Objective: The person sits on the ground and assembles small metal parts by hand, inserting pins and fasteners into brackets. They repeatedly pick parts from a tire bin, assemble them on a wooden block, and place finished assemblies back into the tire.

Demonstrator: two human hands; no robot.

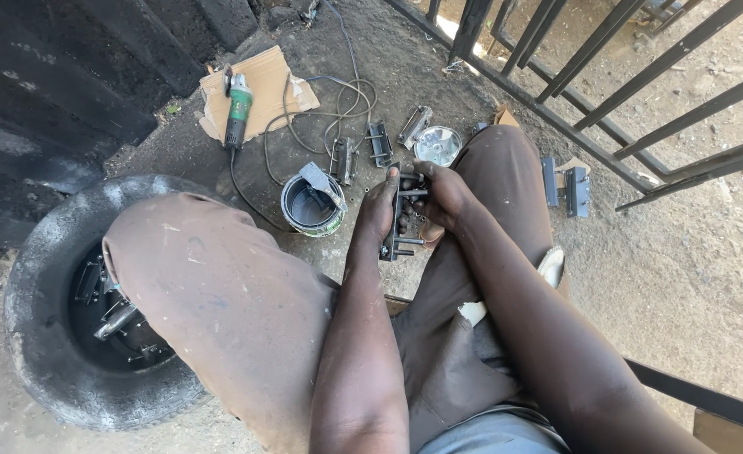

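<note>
Both our forearms reach toward twelve o'clock, left hand and right hand clasping a dark metal bracket above dusty ground. At ten o'clock sits a paint tin; at eight, a tyre; at two, iron railings.

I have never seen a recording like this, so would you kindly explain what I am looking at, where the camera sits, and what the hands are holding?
There is no machine here. The single picture comes from a camera worn on a seated person's head, looking down past the knees to dusty ground. The left hand and right hand together grip a dark metal bracket with bolts between the knees.

On the ground ahead lie a paint tin with a scraper resting across it, a green angle grinder on cardboard with its cable looped beside it, several similar metal brackets and a shiny round lid. An old tyre on the left holds more metal parts. Black railings run along the right.
</note>
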